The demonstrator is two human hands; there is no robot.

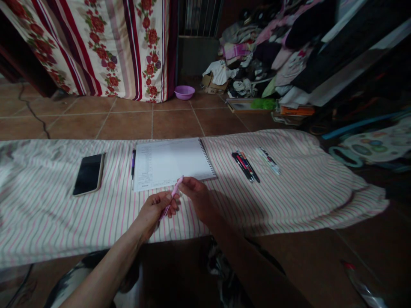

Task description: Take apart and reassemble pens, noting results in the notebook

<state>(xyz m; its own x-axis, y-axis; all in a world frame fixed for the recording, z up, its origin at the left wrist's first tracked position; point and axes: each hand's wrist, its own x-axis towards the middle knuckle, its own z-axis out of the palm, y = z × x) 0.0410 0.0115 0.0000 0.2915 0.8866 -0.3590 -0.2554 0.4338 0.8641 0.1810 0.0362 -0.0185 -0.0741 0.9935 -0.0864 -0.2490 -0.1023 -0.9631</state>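
Observation:
A slim pink pen (175, 188) is held at a slant above the near edge of the spiral notebook (173, 160). My left hand (158, 206) is closed around its lower part, thumb on top. The fingertips of my right hand (196, 192) pinch its upper end. The notebook lies open at a mostly white page with small print down its left side and along the bottom, its wire binding to the right. Along the page's left edge rests a dark pen with a purple part (133, 164).
Several dark pens (245, 166) lie in a bunch right of the notebook, with white pens (269, 161) beyond them. A phone (89, 174) lies at left on the striped cloth (298, 184). Past it are a tiled floor, a purple basin (184, 92) and heaped clothes (244, 51).

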